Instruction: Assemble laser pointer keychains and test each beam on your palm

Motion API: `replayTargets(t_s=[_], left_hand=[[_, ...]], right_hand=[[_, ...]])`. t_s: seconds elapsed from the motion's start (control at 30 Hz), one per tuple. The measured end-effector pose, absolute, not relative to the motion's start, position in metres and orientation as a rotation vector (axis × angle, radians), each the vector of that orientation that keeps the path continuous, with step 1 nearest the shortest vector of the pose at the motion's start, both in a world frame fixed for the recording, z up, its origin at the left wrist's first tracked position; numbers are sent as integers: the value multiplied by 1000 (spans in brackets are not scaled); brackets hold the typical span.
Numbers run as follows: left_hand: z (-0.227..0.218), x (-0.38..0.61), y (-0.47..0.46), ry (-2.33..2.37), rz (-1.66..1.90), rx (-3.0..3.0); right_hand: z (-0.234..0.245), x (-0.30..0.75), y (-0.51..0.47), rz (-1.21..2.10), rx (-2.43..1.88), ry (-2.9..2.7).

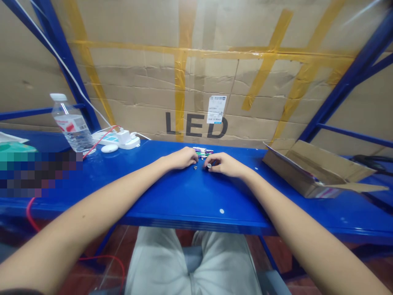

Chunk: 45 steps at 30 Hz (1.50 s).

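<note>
My left hand (184, 158) rests on the blue table with its fingers curled together. Whatever its fingertips pinch, if anything, is too small to make out. Between thumb and fingers of my right hand (225, 164) is a small silvery tube (209, 165), its round end facing me. Just beyond both hands lies a group of slim pens (203, 152) with silver, purple and green parts, partly covered by the fingers. A tiny shiny metal piece (195, 167) sits on the tabletop between my hands, close to the left fingertips.
An open cardboard box (285, 172) stands at right. To the left are a water bottle (72, 125), a white power strip (132, 141) with cables, and a round white case (109, 148). A large cardboard panel (138, 90) marked LED backs the blue table (184, 200).
</note>
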<state>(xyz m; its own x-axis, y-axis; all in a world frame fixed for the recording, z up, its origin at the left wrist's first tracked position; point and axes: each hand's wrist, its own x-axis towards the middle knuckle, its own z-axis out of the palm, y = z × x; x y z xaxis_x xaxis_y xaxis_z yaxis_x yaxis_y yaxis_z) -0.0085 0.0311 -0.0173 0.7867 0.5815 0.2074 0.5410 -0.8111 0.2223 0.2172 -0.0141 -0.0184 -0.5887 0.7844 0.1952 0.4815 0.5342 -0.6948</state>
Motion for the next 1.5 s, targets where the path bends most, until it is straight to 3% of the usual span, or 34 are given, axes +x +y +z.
replayTargets(t_s=[0.17, 0.37, 0.73, 1.07, 1.23, 1.5], left_hand=[[-14, -10, 28, 1087, 472, 2641], [-7, -3, 4, 948, 1014, 2475], [-21, 9, -3, 652, 1180, 2780], [-22, 10, -5, 607, 1072, 2845], [-16, 4, 0, 808, 1039, 2830], [-22, 2, 26, 965, 439, 2948]], right_hand=[[-19, 219, -13, 761, -1042, -2324], [-23, 221, -9, 779, -1113, -2201], [-22, 217, -10, 819, -1038, -2174], [-22, 220, -9, 843, -1052, -2149], [-22, 221, -7, 886, -1062, -2142], [-19, 227, -6, 810, -1139, -2179]])
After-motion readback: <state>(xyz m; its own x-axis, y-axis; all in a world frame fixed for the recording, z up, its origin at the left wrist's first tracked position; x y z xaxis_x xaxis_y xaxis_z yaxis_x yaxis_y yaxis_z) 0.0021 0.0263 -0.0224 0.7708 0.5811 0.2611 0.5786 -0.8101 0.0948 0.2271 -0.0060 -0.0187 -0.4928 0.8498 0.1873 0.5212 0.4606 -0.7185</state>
